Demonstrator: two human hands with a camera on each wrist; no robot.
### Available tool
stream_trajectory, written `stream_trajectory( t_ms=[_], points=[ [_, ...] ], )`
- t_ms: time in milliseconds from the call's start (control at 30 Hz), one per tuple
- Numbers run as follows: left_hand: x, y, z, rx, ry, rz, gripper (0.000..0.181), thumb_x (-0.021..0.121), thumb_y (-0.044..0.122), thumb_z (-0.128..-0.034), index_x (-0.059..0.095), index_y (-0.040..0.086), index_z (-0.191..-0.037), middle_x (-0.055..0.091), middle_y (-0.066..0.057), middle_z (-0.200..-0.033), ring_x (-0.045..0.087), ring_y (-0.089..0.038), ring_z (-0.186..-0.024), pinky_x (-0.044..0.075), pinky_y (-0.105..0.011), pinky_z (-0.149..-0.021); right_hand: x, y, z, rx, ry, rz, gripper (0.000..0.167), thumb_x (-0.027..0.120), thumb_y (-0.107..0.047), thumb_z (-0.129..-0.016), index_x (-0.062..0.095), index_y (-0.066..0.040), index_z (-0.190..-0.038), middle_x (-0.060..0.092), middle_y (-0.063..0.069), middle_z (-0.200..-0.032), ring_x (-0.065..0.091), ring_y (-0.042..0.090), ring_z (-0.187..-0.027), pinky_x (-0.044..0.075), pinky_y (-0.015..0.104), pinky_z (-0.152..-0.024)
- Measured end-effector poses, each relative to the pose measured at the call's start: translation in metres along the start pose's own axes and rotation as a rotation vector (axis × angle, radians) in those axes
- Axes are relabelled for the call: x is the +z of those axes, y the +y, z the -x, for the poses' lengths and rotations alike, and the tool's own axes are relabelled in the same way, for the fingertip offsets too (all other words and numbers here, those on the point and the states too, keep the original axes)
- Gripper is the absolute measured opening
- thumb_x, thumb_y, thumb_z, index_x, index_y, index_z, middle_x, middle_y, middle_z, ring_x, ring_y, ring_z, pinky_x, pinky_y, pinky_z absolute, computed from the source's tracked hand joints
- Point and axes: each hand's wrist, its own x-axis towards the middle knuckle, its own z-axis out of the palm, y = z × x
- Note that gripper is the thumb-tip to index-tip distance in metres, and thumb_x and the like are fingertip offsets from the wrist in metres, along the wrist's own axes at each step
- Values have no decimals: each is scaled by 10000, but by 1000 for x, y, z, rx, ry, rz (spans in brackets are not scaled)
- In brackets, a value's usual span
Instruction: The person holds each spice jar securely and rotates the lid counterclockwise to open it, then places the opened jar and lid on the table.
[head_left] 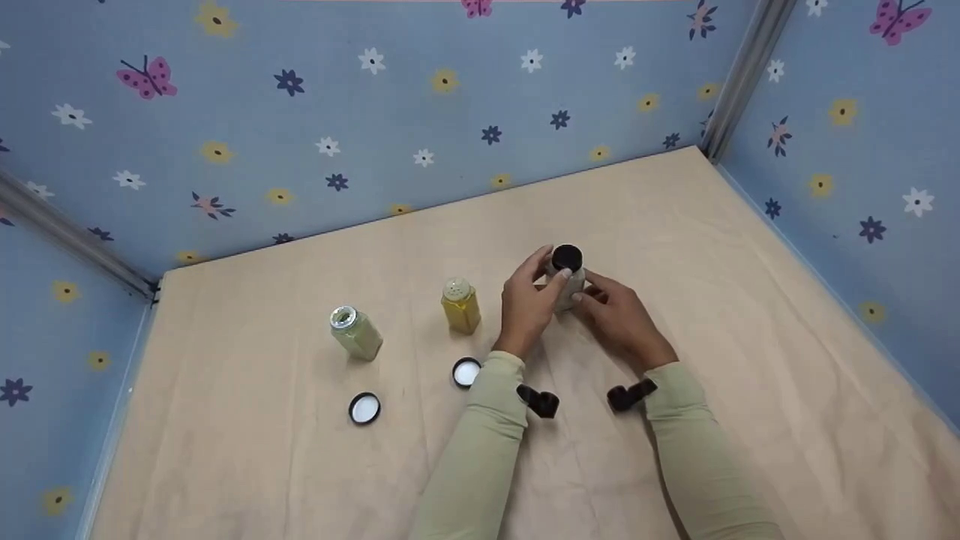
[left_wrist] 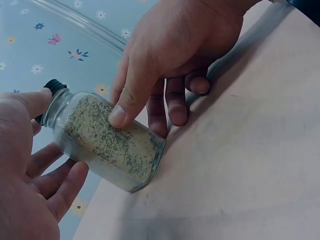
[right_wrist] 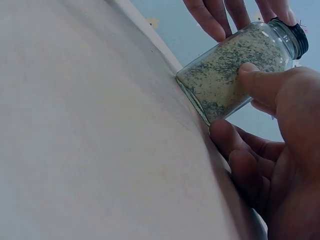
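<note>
A square glass spice jar of pale seasoning with green flecks is between both hands, its black cap on top. My left hand pinches that cap between thumb and fingers. The right hand holds the jar's body, thumb on the near side. The base is at or just over the tabletop; I cannot tell which. Left of the hands stands a yellow spice jar with a perforated shaker top. Farther left is a pale green spice jar with a silvery mouth.
Two loose black-rimmed caps, white inside, lie on the cloth-covered table: one cap in front of the green jar, another cap beside the left sleeve. Flower-patterned walls enclose the table's back and sides.
</note>
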Motion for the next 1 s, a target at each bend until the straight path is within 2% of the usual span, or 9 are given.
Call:
stream_trajectory(
  t_ms=[100,200,367,600,833,933,1000],
  points=[
    [1,1,-1,-4,-6,-54,508,694,312,-965,561,202,-1443,629,14,-1308,590,-166,-1207,523,-228,-880,0,0,0,4,1,0,542,604,-399,-1008,479,-236,-1509,664,86,-1146,619,248,-1022,481,450,-908],
    [1,1,-2,-4,-18,-91,525,686,332,-968,544,217,-1460,620,18,-1285,572,-144,-1203,529,-281,-905,-1,0,0,8,2,-1,539,606,-420,-1002,486,-262,-1503,659,81,-1146,614,248,-1024,477,457,-912],
    [2,1,-2,-7,-38,-94,542,672,349,-974,525,223,-1480,599,-7,-1295,546,-136,-1225,509,-389,-966,-1,0,1,16,-2,-2,545,603,-443,-998,483,-278,-1503,654,69,-1150,611,242,-1021,482,459,-898],
    [1,0,1,-6,-17,-13,473,678,318,-977,584,201,-1425,604,24,-1349,562,-118,-1224,524,-252,-893,-1,-1,1,18,3,-4,551,607,-445,-996,488,-262,-1502,657,72,-1148,613,242,-1017,483,439,-877],
    [0,-2,2,25,17,82,363,694,234,-970,647,176,-1325,668,53,-1259,615,-121,-1185,528,-248,-901,0,0,1,18,-4,-12,547,598,-455,-997,489,-269,-1500,661,65,-1148,619,235,-1016,487,447,-891],
    [1,-3,2,26,26,97,344,698,205,-966,651,158,-1304,674,41,-1250,617,-98,-1171,526,-236,-902,0,1,1,20,-4,-15,542,595,-459,-998,492,-272,-1497,661,59,-1145,618,231,-1018,487,448,-899],
    [2,-3,2,23,31,98,361,701,198,-964,637,128,-1312,674,10,-1251,619,-134,-1182,525,-240,-908,0,0,0,18,-6,-19,544,594,-457,-999,492,-265,-1498,661,63,-1151,618,234,-1024,484,452,-907]
  ],
)
